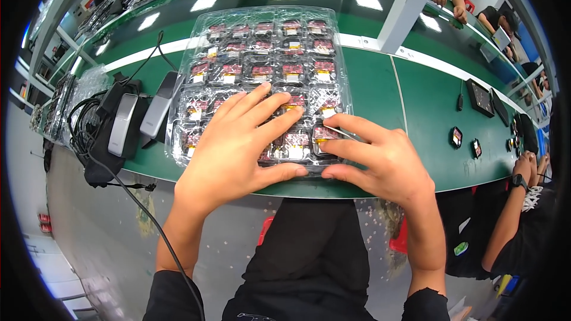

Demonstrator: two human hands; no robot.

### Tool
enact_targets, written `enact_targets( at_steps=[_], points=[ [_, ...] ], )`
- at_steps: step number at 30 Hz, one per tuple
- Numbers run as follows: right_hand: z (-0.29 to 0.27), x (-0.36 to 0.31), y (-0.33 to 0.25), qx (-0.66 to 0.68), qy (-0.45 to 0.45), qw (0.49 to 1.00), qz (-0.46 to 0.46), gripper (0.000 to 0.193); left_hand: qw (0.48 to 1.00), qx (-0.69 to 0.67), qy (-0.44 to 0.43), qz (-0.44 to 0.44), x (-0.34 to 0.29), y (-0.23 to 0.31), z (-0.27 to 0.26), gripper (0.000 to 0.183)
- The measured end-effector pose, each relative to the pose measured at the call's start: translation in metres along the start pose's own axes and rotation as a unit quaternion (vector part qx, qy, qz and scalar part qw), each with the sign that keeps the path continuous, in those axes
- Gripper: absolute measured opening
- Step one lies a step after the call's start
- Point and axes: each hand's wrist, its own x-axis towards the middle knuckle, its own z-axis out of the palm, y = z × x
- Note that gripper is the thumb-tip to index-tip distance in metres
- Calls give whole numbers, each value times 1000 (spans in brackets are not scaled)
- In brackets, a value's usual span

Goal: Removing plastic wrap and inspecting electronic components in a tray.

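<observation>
A clear plastic blister tray (pixel 270 13) lies on the green bench, its pockets holding several small electronic modules (pixel 291 70) with reddish boards and white-and-yellow parts. My left hand (pixel 232 142) rests flat across the tray's front left, fingers spread and thumb by the front edge. At the front right corner my right hand (pixel 380 154) bends over a module (pixel 321 133) in its pocket. A thin pale stick (pixel 343 133) runs between its index and middle fingers; its far end inside the palm is hidden. The right thumb sits at the tray's front edge.
Two grey-and-black devices (pixel 125 125) with tangled black cables stand left of the tray. More clear trays (pixel 71 104) pile at the far left. On the right lie a black box (pixel 479 97) and loose modules (pixel 455 137), near a co-worker's hands (pixel 523 166). A post (pixel 410 9) rises behind.
</observation>
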Motion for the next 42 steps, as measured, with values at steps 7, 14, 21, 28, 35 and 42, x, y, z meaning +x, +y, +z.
enact_targets(
  at_steps=[7,14,21,28,35,42],
  points=[
    [5,-22,-6,-105,44,993,-8,37,1000,-15,-6,14,8,2,4,81],
    [-18,-79,36,-188,231,919,257,27,1000,0,-1,-16,1,5,-5,85],
    [-57,-145,95,-283,145,822,472,34,1000,-10,11,-7,-1,1,1,85],
    [-46,-114,55,-149,90,909,379,37,1000,-25,3,-6,3,3,0,79],
    [-8,-84,16,-89,83,947,296,39,1000,-19,6,-1,1,2,-2,80],
    [-12,-37,-28,32,87,978,187,42,1000,-8,-4,1,0,3,-4,79]
  ],
)
